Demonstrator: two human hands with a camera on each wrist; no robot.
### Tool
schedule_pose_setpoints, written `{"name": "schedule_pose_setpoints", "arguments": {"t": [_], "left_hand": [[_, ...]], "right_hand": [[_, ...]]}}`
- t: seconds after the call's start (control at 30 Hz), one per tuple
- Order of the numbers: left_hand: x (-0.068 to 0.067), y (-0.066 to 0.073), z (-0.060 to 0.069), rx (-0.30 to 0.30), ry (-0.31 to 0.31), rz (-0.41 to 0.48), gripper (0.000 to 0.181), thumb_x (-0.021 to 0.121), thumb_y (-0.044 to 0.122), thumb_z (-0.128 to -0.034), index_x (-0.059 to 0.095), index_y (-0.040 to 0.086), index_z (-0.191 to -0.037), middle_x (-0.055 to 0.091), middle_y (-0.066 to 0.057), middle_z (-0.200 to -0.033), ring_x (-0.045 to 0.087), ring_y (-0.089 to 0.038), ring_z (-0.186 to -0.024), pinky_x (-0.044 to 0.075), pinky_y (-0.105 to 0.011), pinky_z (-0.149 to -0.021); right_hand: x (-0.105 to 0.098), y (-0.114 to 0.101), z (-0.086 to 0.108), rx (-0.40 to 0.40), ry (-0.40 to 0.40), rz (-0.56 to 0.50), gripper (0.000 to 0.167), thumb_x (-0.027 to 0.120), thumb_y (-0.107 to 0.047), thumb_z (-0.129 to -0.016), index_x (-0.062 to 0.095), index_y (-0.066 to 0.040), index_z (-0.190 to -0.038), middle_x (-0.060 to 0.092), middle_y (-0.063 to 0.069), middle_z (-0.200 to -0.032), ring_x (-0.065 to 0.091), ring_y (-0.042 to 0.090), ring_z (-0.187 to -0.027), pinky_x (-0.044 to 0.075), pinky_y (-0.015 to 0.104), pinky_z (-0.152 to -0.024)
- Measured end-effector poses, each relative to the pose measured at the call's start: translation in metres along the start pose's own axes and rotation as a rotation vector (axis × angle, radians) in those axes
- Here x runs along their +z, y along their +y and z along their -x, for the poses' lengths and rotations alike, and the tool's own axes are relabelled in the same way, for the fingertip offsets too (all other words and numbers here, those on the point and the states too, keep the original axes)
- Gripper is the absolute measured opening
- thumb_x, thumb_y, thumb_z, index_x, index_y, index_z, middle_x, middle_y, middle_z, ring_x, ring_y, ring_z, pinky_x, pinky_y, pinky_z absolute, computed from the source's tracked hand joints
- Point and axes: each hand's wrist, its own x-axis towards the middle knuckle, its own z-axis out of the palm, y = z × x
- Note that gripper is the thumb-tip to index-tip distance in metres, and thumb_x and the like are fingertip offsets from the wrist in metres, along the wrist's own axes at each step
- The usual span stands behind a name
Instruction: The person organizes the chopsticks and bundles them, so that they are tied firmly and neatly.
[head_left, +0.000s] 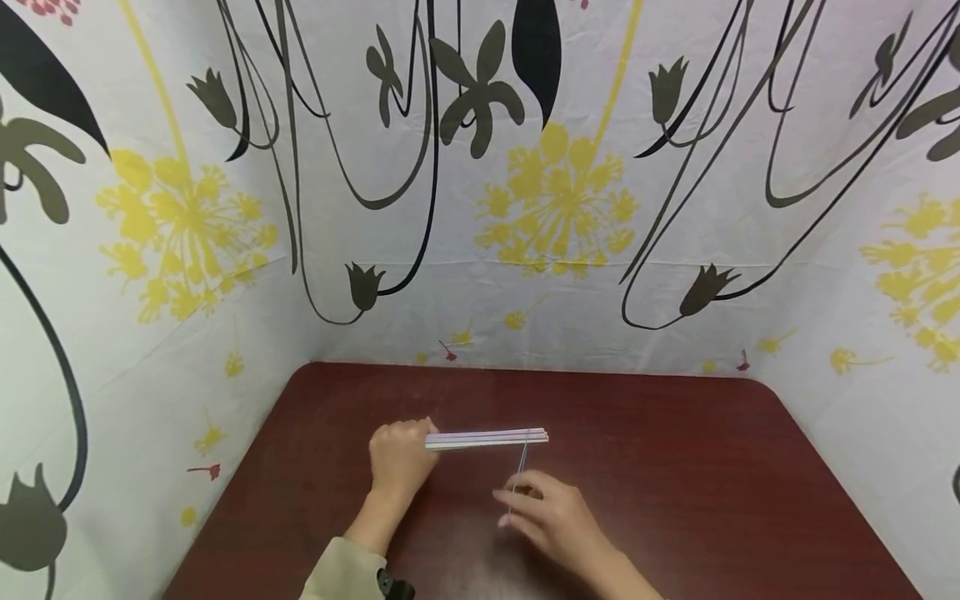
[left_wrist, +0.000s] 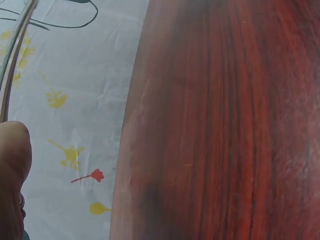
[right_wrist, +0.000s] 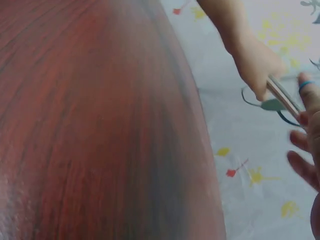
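In the head view the left hand [head_left: 402, 457] grips one end of a bundle of thin pale sticks [head_left: 487, 438], which points to the right above the table. Near the bundle's free end a thin cord [head_left: 522, 458] hangs down to the right hand [head_left: 551, 515], whose thumb and fingers pinch it. Part of the left hand [left_wrist: 12, 155] and the sticks [left_wrist: 11, 65] show at the left edge of the left wrist view. The right wrist view has the left hand [right_wrist: 257, 65] on the sticks [right_wrist: 284, 95], with fingers of the right hand [right_wrist: 309, 135] at the right edge.
A dark red wooden table [head_left: 675, 467] lies under both hands. Behind it and at its sides hangs a white cloth [head_left: 450, 233] with yellow, grey and black plant prints. A dark band [head_left: 395, 586] is on the left wrist beside a light sleeve [head_left: 345, 573].
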Motion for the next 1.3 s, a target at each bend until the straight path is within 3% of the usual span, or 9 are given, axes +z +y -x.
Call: {"name": "schedule_pose_setpoints", "arguments": {"t": [0.1, 0.23, 0.4, 0.53, 0.6, 0.77, 0.9, 1.17, 1.3], "left_hand": [[-0.001, 0.0, -0.002, -0.023, 0.028, 0.025, 0.039, 0.057, 0.011, -0.0769, 0.032, 0.018, -0.047, 0.029, 0.004, -0.043, 0.013, -0.008, -0.043, 0.017, -0.026, -0.04], [-0.004, 0.001, -0.006, -0.056, 0.071, 0.049, 0.039, 0.054, 0.013, -0.0793, 0.034, 0.018, -0.046, 0.03, 0.004, -0.042, 0.016, -0.01, -0.04, 0.018, -0.027, -0.04], [-0.011, 0.005, -0.016, -0.043, 0.105, 0.042, 0.036, 0.054, 0.014, -0.081, 0.041, 0.015, -0.047, 0.037, 0.002, -0.042, 0.029, -0.016, -0.036, 0.025, -0.03, -0.039], [-0.013, 0.008, -0.018, -0.033, 0.125, 0.036, 0.034, 0.061, 0.013, -0.0764, 0.045, 0.014, -0.047, 0.041, 0.0, -0.043, 0.031, -0.017, -0.036, 0.025, -0.03, -0.04], [-0.013, 0.01, -0.017, -0.026, 0.13, 0.041, 0.034, 0.063, 0.013, -0.075, 0.045, 0.015, -0.046, 0.041, 0.001, -0.043, 0.028, -0.014, -0.037, 0.024, -0.029, -0.04], [-0.014, 0.014, -0.016, -0.009, 0.126, 0.062, 0.035, 0.063, 0.016, -0.0777, 0.047, 0.015, -0.047, 0.042, 0.002, -0.043, 0.026, -0.012, -0.038, 0.023, -0.027, -0.04], [-0.015, 0.012, -0.013, -0.007, 0.118, 0.076, 0.034, 0.057, 0.018, -0.0816, 0.051, 0.014, -0.049, 0.046, 0.0, -0.044, 0.036, -0.017, -0.037, 0.027, -0.03, -0.04], [-0.016, 0.012, -0.012, 0.049, 0.116, 0.099, 0.037, 0.052, 0.02, -0.0857, 0.05, 0.014, -0.049, 0.045, 0.002, -0.043, 0.036, -0.016, -0.037, 0.027, -0.028, -0.039], [-0.017, 0.013, -0.012, 0.066, 0.127, 0.098, 0.039, 0.052, 0.021, -0.0864, 0.046, 0.015, -0.048, 0.043, 0.003, -0.043, 0.033, -0.015, -0.037, 0.025, -0.028, -0.039]], "right_hand": [[0.003, -0.003, -0.004, -0.018, 0.113, 0.028, 0.056, 0.066, -0.038, -0.094, 0.064, 0.008, -0.125, 0.067, 0.01, -0.098, 0.063, 0.013, -0.074, 0.052, 0.017, -0.066], [0.01, -0.011, -0.004, 0.148, 0.309, -0.165, 0.079, 0.069, -0.028, -0.094, 0.032, 0.024, -0.14, 0.064, 0.02, -0.098, 0.063, 0.018, -0.07, 0.053, 0.022, -0.063], [0.015, -0.029, -0.006, 0.588, 0.453, -0.589, 0.082, 0.065, 0.01, -0.091, 0.013, 0.014, -0.154, 0.066, 0.012, -0.11, 0.065, 0.01, -0.073, 0.053, 0.022, -0.065], [0.016, -0.037, -0.011, 0.9, 0.495, -0.863, 0.068, 0.056, 0.01, -0.095, 0.021, 0.015, -0.152, 0.071, 0.0, -0.106, 0.065, 0.007, -0.067, 0.053, 0.021, -0.059], [0.015, -0.036, -0.011, 0.914, 0.487, -0.985, 0.057, 0.055, 0.004, -0.098, 0.033, 0.012, -0.149, 0.072, -0.001, -0.105, 0.064, 0.007, -0.064, 0.052, 0.02, -0.058], [0.008, -0.021, -0.003, 0.792, 0.405, -1.277, 0.035, 0.053, -0.007, -0.103, 0.057, -0.012, -0.138, 0.073, -0.001, -0.107, 0.066, 0.006, -0.07, 0.051, 0.018, -0.062], [-0.004, -0.004, 0.004, 0.719, 0.381, -1.417, 0.03, 0.045, -0.013, -0.107, 0.059, -0.009, -0.133, 0.073, 0.0, -0.103, 0.068, 0.007, -0.074, 0.052, 0.019, -0.067], [-0.017, 0.01, 0.006, 0.655, 0.274, -1.504, 0.048, 0.028, -0.033, -0.111, 0.066, -0.01, -0.128, 0.07, -0.004, -0.09, 0.067, 0.009, -0.075, 0.053, 0.024, -0.069], [-0.018, 0.012, 0.002, 0.618, 0.266, -1.422, 0.048, 0.029, -0.028, -0.111, 0.064, -0.004, -0.131, 0.065, -0.004, -0.082, 0.063, 0.008, -0.071, 0.053, 0.024, -0.063]]}}
